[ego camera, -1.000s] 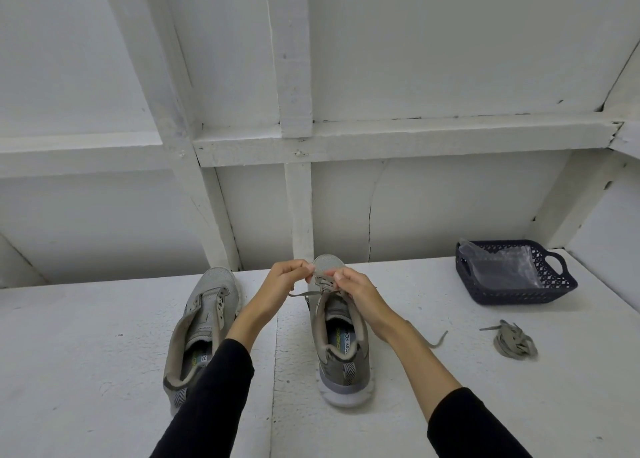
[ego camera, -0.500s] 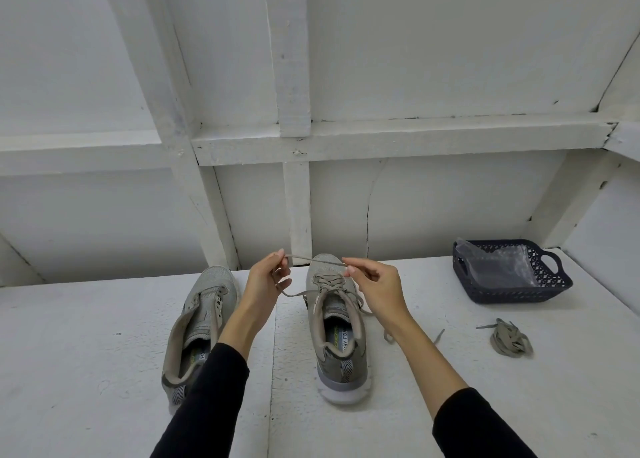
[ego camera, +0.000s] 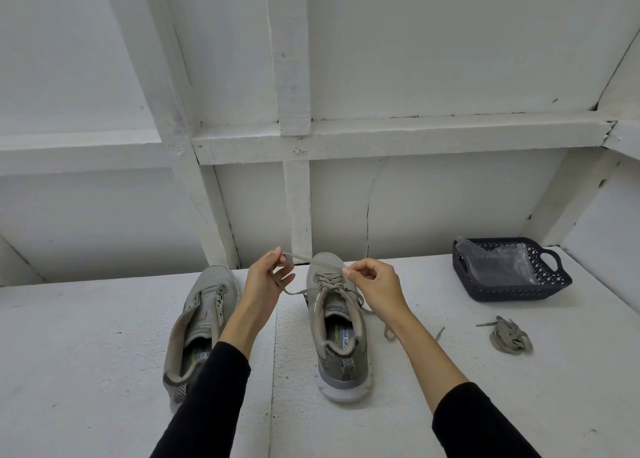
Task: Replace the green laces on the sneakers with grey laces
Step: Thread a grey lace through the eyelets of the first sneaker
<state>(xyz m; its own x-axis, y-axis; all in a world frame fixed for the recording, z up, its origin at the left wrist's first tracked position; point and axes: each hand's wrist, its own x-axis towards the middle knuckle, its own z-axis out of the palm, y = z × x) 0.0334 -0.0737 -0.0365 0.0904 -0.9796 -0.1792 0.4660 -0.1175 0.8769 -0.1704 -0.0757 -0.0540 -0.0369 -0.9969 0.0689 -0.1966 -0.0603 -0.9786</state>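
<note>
Both hands pinch the lace: left hand and right hand stretch the lace taut above the right sneaker, seemingly forming a knot.

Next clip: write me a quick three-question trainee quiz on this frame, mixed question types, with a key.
1. True or false: the basket holds a clear bag.
2. Which shoe has a lace threaded? A) left shoe B) right shoe
3. What do the left hand and right hand pinch between them?

Key: 1 true; 2 B; 3 a lace stretched above the right shoe. A loose lace bundle lies on the table.
</note>
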